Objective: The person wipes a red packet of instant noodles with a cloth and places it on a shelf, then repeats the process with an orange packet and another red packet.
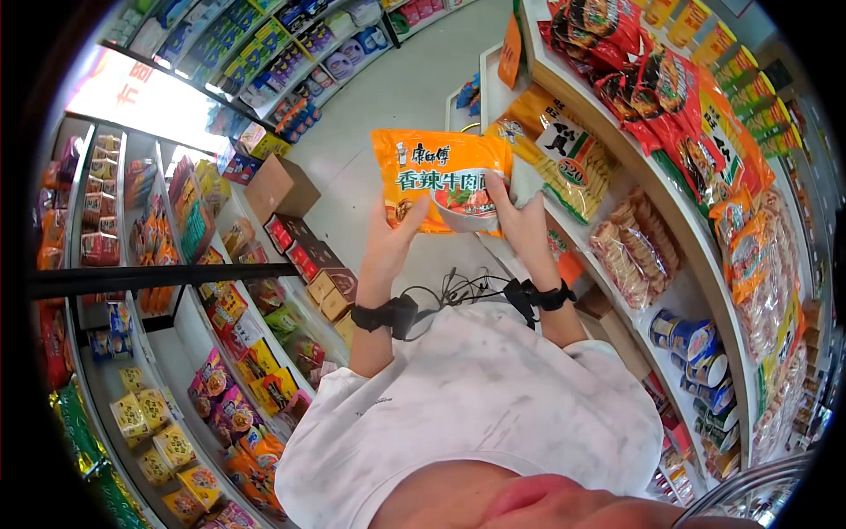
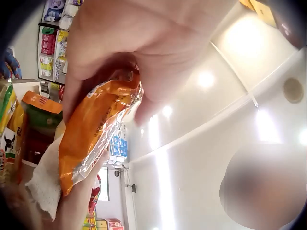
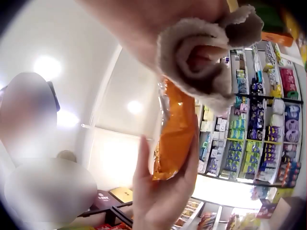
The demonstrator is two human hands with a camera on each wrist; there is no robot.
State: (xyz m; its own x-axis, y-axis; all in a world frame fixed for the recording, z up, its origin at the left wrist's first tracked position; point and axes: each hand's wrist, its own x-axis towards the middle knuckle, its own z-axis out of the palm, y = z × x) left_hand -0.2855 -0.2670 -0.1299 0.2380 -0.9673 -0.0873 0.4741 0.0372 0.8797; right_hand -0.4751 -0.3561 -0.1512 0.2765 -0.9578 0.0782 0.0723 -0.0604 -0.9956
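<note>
Both hands hold up an orange packet of instant noodles [image 1: 445, 159], its printed front towards the head camera. At its left end the left hand [image 1: 395, 234] grips it, thumb on the front and fingers behind. The right hand [image 1: 526, 227] pinches the right end, its thumb lying over the printed bowl picture. A pale grey cloth [image 3: 218, 93] is bunched in the right hand as well; in the head view it pokes out beside the packet. Seen edge-on in the left wrist view, the packet [image 2: 96, 127] spans between the two hands.
Close on the right, a curved shelf [image 1: 639, 291] carries yellow noodle bags [image 1: 564, 154], red packets [image 1: 661, 84] and blue tubs [image 1: 687, 339]. Snack shelves [image 1: 176, 344] stand on the left. An open cardboard box [image 1: 282, 187] sits on the floor [image 1: 352, 115] ahead. Cables [image 1: 454, 286] hang between the wrists.
</note>
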